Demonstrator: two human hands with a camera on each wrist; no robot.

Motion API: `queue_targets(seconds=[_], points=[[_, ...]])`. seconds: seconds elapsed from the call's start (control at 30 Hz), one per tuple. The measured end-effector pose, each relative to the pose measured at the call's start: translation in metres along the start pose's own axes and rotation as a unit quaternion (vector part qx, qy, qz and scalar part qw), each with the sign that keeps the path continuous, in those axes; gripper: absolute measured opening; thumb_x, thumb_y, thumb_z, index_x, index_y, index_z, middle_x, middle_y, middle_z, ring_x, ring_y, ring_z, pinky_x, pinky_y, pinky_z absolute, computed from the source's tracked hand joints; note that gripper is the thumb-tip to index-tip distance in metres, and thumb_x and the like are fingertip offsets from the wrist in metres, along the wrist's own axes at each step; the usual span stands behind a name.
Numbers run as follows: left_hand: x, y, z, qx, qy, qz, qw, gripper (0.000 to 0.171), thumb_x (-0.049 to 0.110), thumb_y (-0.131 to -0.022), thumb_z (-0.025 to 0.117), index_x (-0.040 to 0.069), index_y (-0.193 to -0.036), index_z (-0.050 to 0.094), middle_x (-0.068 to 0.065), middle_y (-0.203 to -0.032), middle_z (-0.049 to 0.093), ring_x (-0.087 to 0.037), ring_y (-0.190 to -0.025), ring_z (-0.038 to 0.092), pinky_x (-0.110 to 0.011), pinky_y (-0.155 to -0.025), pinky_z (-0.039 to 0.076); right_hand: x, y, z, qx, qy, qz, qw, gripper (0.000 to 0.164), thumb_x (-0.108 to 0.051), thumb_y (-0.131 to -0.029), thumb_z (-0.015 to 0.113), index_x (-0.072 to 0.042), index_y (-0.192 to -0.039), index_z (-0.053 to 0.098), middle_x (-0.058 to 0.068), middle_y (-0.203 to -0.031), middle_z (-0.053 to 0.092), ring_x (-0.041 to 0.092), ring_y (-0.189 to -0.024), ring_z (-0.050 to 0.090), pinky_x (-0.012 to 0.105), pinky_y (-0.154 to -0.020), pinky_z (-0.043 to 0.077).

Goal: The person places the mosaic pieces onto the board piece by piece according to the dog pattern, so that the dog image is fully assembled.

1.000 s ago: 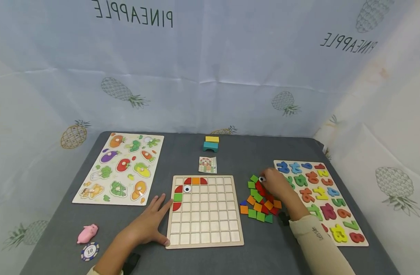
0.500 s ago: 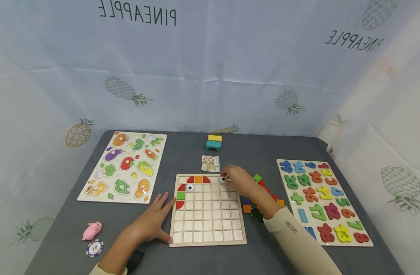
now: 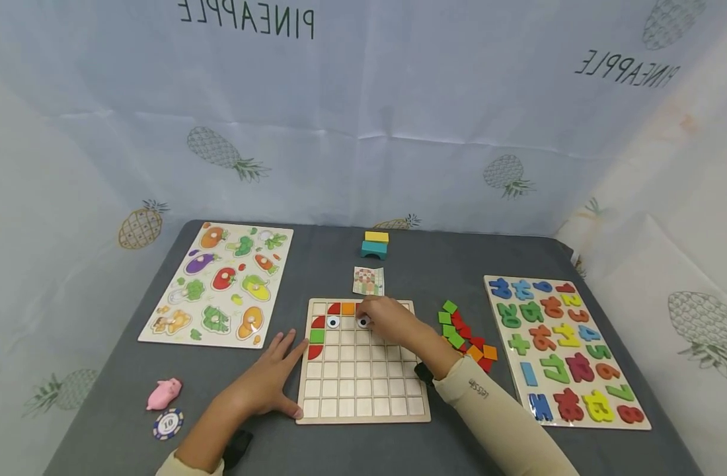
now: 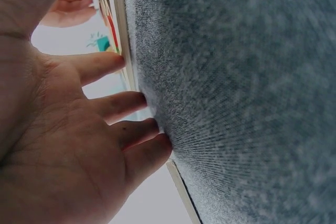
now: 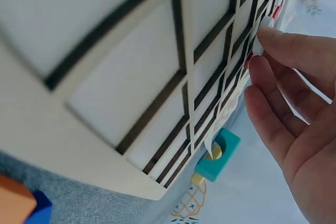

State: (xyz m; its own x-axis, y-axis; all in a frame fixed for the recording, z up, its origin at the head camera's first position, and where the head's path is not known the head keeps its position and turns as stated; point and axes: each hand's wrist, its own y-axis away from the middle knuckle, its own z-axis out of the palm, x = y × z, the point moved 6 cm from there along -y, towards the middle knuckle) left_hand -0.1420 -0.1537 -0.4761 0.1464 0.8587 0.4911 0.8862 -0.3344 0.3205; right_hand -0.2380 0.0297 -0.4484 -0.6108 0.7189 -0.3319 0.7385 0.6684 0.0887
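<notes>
My right hand (image 3: 393,324) pinches a white eye tile (image 3: 363,322) between thumb and fingertips at the second row of the wooden grid board (image 3: 363,418). In the right wrist view the eye tile (image 5: 259,44) sits at the board's cells, partly covered by the thumb. Another eye tile (image 3: 333,322) lies two cells to the left. Red quarter-round tiles (image 3: 316,352), an orange square (image 3: 348,309) and a green square (image 3: 317,336) fill cells along the top and left. My left hand (image 3: 262,382) is spread at the board's left edge, thumb at its lower corner.
Loose coloured tiles (image 3: 449,317) lie right of the board. A pattern card (image 3: 369,281) and teal and yellow blocks (image 3: 374,248) stand behind. A vegetable puzzle (image 3: 221,284) is at left, a letter puzzle (image 3: 568,357) at right. A pink pig (image 3: 164,395) and poker chip (image 3: 168,424) lie front left.
My right hand has moved left from the loose tiles, carrying the eye tile over the board's top right to the second row. My left hand has stayed at the board's edge.
</notes>
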Motion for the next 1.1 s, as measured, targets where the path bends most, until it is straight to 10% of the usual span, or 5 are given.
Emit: queue_targets(seconds=[0.77,1.1], points=[[0.003,0.000,-0.002,0.004,-0.004,0.013,0.9999,0.117,0.042,-0.046,0.087,0.012,-0.142,0.029,-0.015,-0.150,0.014,-0.037,-0.137,0.006,-0.055,-0.100,0.026,0.001,0.002,-0.001,0.010,0.033,-0.015,0.999,0.024,-0.002,-0.081,0.064,-0.013,-0.101,0.068,-0.001,-0.104,0.059,0.012,-0.097,0.058,0.024,-0.079,0.048],[0.004,0.002,-0.002,0.005,0.000,0.012,0.9999,0.117,0.040,-0.045,0.088,0.012,-0.142,0.029,-0.017,-0.149,0.015,-0.038,-0.136,0.007,-0.056,-0.100,0.024,0.038,0.034,-0.019,0.048,-0.007,0.068,0.997,0.022,-0.009,-0.083,0.064,-0.012,-0.105,0.066,0.000,-0.105,0.060,0.016,-0.095,0.058,0.032,-0.077,0.048]])
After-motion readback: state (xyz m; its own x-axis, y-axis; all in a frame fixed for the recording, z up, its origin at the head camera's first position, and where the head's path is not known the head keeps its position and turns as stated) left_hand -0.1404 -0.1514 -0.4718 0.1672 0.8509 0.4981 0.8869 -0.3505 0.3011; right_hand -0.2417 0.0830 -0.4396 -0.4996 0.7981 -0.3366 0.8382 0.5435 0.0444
